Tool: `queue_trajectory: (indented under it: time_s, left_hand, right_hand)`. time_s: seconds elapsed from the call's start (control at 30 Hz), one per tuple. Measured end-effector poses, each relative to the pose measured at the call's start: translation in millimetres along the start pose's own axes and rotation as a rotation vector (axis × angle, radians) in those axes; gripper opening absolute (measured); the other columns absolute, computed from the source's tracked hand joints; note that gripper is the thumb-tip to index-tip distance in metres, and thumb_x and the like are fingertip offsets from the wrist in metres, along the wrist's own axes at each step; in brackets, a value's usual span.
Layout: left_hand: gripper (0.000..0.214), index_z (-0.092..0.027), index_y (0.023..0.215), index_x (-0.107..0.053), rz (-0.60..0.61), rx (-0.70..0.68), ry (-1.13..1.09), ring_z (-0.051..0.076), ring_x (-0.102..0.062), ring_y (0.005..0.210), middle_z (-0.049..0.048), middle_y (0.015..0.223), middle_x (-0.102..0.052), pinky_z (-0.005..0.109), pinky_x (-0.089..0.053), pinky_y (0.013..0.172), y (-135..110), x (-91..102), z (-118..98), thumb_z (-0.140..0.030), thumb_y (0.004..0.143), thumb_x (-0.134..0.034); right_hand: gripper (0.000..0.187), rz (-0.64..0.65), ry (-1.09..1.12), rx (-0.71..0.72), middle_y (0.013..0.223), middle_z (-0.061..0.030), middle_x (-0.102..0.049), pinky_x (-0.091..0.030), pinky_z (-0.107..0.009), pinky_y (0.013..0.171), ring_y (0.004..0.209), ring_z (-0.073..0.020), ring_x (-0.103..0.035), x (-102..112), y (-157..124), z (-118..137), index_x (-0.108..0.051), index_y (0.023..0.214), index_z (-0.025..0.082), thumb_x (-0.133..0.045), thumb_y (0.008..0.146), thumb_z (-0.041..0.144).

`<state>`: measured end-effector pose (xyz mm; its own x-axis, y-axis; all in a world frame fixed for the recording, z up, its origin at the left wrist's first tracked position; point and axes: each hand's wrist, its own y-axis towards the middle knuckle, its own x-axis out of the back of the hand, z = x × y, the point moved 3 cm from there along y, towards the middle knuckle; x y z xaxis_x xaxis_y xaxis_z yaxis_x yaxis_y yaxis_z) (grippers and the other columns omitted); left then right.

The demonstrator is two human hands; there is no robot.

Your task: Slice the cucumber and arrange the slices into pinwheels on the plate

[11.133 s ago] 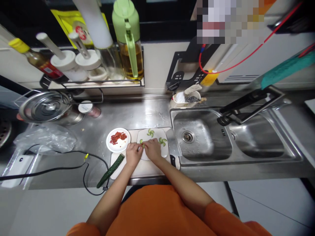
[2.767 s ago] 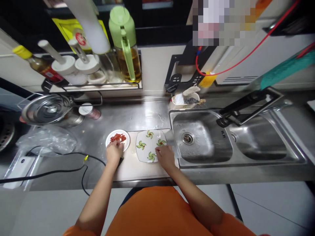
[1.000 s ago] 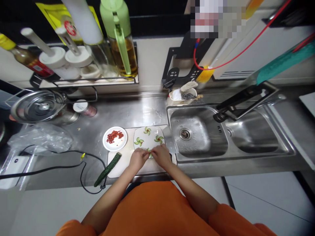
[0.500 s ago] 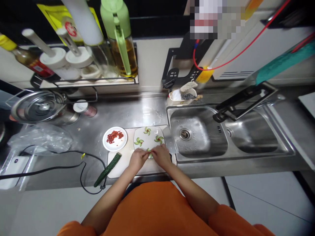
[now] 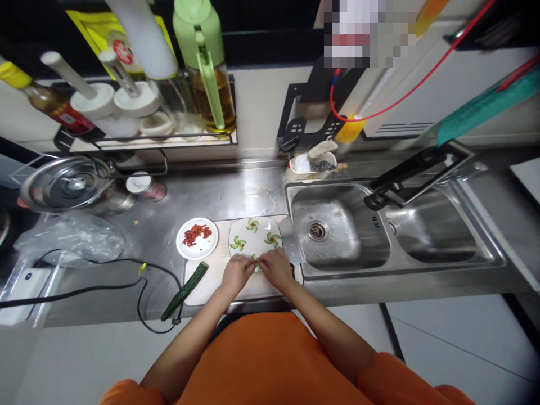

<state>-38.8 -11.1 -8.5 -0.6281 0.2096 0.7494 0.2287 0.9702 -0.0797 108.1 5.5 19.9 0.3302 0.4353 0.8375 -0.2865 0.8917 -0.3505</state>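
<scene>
My left hand [image 5: 238, 274] and my right hand [image 5: 276, 269] meet at the near edge of a white square plate [image 5: 253, 239]. Both have their fingers pinched over a pinwheel of cucumber slices [image 5: 256, 265]; anything between the fingertips is too small to make out. Three more green pinwheels with red centres lie on the plate, which rests on a pale cutting board [image 5: 215, 281]. To the left, a round white dish [image 5: 206, 251] holds small red pieces, and a piece of cucumber [image 5: 184, 291] lies across the board's edge. A broad knife blade [image 5: 294, 243] lies right of the plate.
A double sink [image 5: 346, 225] with a black faucet [image 5: 400, 174] is on the right. Leftward are a black cable [image 5: 105, 285], a clear plastic bag [image 5: 70, 239], a lidded pot [image 5: 70, 185] and a small tub [image 5: 145, 187]. Bottles and jars stand on a rack [image 5: 169, 140] behind.
The view shifts very slightly. My hands stay at the same pinwheel, with hardly any visible finger movement.
</scene>
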Motion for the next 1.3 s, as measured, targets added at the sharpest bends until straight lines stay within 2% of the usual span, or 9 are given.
queue_trajectory:
  time_s: [0.27,0.97,1.13,1.3]
  left_hand:
    - [0.013,-0.020,0.082,-0.073,-0.013,0.008,0.005,0.018,-0.058,0.078,0.0049,0.071,-0.067,0.031,-0.044,0.076,-1.5,-1.8,-0.6,-0.024,0.080,-0.060]
    - [0.011,-0.019,0.080,-0.071,-0.020,-0.018,-0.009,0.018,-0.058,0.077,0.0044,0.071,-0.067,0.030,-0.044,0.075,-1.1,2.5,-1.4,-0.022,0.079,-0.061]
    - [0.011,-0.018,0.082,-0.070,-0.089,-0.017,-0.028,0.018,-0.059,0.078,0.0048,0.075,-0.067,0.030,-0.046,0.075,-4.1,13.0,-3.1,-0.022,0.079,-0.060]
    - [0.017,-0.019,0.086,-0.068,-0.222,0.086,-0.075,0.016,-0.060,0.076,0.0054,0.084,-0.067,0.028,-0.047,0.073,-15.7,39.4,3.9,-0.027,0.082,-0.054]
  right_hand:
    - [0.024,-0.010,-0.021,0.025,0.090,-0.0030,-0.065,-0.030,-0.030,0.076,0.098,-0.0205,-0.046,-0.6,-1.6,0.0,-0.068,0.088,0.024,-0.046,0.090,0.032]
    - [0.019,-0.035,-0.002,-0.005,0.091,-0.0026,-0.065,-0.029,-0.028,0.072,0.097,-0.0204,-0.045,1.2,-4.5,-0.5,-0.067,0.089,0.024,-0.049,0.087,0.028]
    - [0.019,-0.035,0.026,-0.020,0.091,-0.0033,-0.065,-0.030,-0.028,0.075,0.098,-0.0199,-0.045,4.6,-6.4,-0.9,-0.068,0.090,0.024,-0.050,0.086,0.028]
    - [0.020,-0.100,0.074,-0.069,0.095,-0.0041,-0.065,-0.032,-0.029,0.078,0.097,-0.0207,-0.046,12.5,-12.1,-9.4,-0.066,0.096,0.021,-0.049,0.086,0.022]
